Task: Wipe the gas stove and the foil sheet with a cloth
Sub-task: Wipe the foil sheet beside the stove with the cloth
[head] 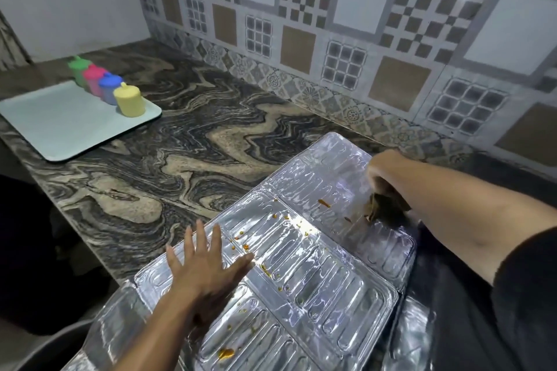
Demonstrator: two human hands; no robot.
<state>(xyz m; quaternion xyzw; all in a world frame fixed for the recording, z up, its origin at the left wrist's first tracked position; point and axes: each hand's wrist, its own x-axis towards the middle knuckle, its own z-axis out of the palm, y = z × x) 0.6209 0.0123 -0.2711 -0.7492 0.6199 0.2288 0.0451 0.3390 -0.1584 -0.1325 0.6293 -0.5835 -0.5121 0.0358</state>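
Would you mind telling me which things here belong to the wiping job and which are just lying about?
Job:
foil sheet
cloth, gripped by the right hand
left hand, flat on the foil

Lying about:
tray
four coloured cups on it

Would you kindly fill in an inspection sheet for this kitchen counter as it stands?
Surface: dark marbled stone counter, bare in the middle.
Job's things: embossed foil sheet lying flat, with orange-brown food spots; dark cloth at its far right part. No gas stove clearly seen.
Clutter: pale tray at far left, carrying green, pink, blue and yellow lidded cups in a row.
Hands: left hand flat and open, pressing the foil sheet; right hand closed on the cloth.
Cables: nothing seen.
Surroundings: patterned tiled wall behind; plain wall at left; a round grey rim at the lower left, unclear what.
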